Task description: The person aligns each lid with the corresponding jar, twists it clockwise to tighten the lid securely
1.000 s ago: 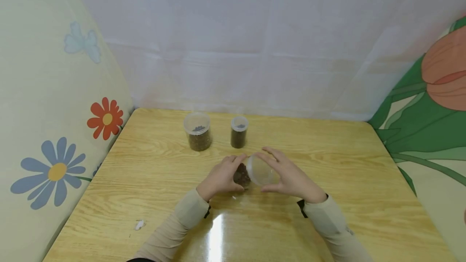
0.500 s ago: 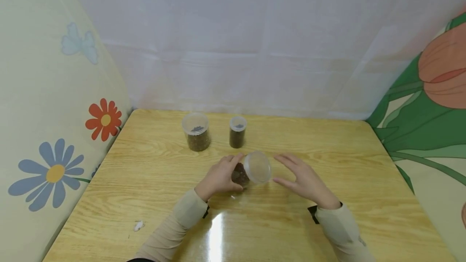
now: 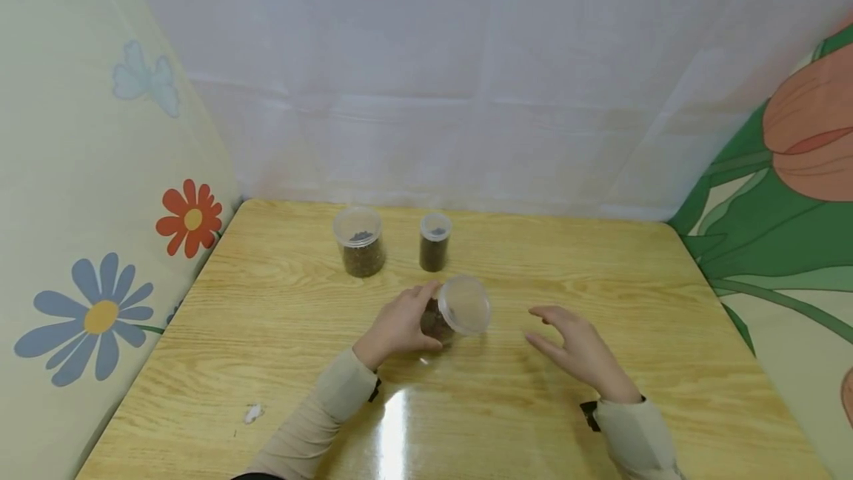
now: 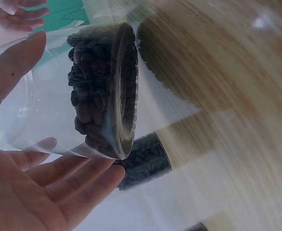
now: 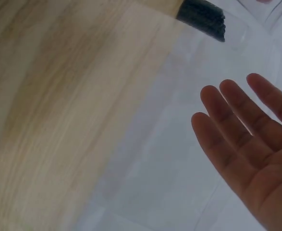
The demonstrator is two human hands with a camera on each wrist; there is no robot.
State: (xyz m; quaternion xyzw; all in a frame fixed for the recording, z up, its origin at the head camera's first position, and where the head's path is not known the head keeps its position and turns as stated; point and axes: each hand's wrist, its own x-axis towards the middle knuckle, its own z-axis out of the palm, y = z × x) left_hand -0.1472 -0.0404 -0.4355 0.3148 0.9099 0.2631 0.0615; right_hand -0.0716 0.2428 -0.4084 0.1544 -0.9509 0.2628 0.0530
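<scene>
My left hand (image 3: 397,321) grips a clear plastic jar (image 3: 464,306), its thumb and fingers around the side. The jar leans to the right in the head view, its round translucent top facing up toward the camera. Dark reddish-brown beans (image 4: 90,82) fill its lower part in the left wrist view. My right hand (image 3: 583,350) is off to the right of the jar, touching nothing, with its fingers spread and relaxed in the right wrist view. The left palm hides part of the jar in the head view.
Behind the hands stand a wide clear jar (image 3: 363,250) and a narrower jar (image 3: 435,244), both upright with dark contents. They stand on a wood-grain table (image 3: 600,272), with a white cloth (image 3: 426,95) behind it. A small white patch (image 3: 254,412) marks the table at front left.
My right hand has come away from the jar's top and moved right and toward the front. The left hand keeps its grip, and the jar has shifted slightly left.
</scene>
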